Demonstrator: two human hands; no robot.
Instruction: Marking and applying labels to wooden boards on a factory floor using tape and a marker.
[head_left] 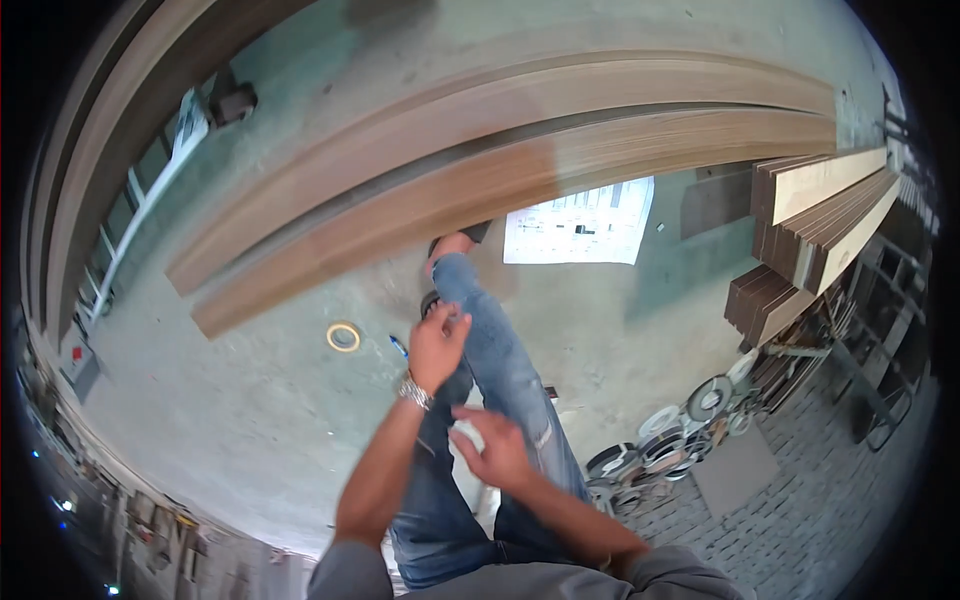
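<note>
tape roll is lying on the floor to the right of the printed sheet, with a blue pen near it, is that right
Not quite: the head view shows the tape roll to the left of the printed sheet, lying on the floor with a blue pen near it.

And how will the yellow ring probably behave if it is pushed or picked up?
The yellow ring lies flat, so a push would probably slide it; stood on edge, its round shape may roll. Its open centre suggests low weight.

Soft light is brightening the floor (270,410); shadow is crossing the boards (680,140); the right hand (497,452) is blurring; edges are bowing.
</note>
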